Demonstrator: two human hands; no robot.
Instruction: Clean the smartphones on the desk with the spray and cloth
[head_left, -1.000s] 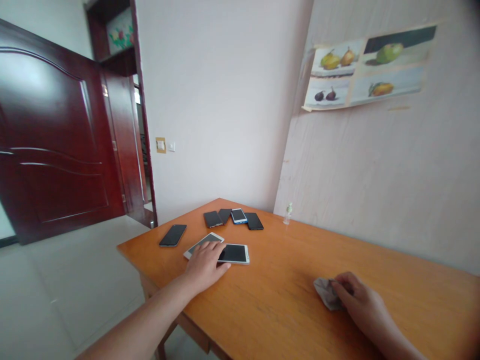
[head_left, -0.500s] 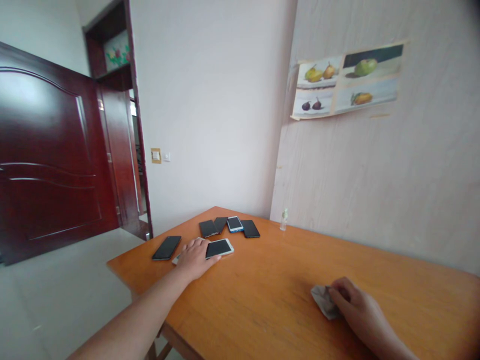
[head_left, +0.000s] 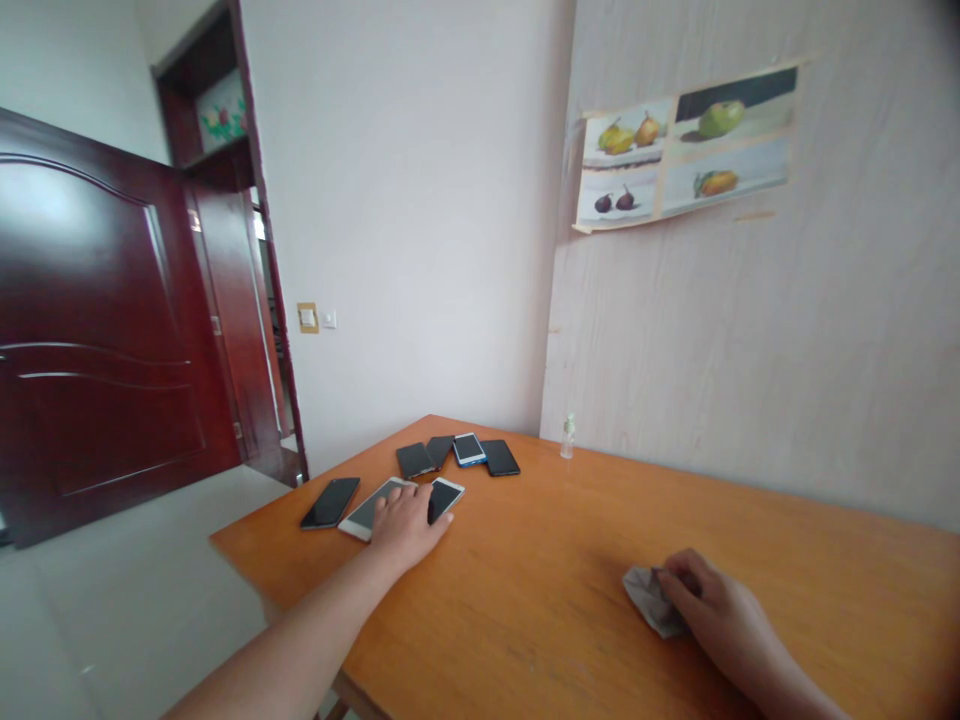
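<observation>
My left hand is closed over a white-edged smartphone, its thumb on the near side and its fingers across the top. Part of that phone is hidden beneath the hand. Just left of it lies a larger white-edged phone or small tablet, partly covered by my fingers. My right hand pinches a crumpled grey cloth that rests on the wooden table.
A black phone lies near the table's left edge. Farther back are two dark phones, a blue-edged white phone and another black phone. A small clear spray bottle stands by the wall.
My left hand has shifted right, from the larger white device onto the smaller white phone, which now lies at a steeper angle. My right hand still holds the cloth in about the same place.
</observation>
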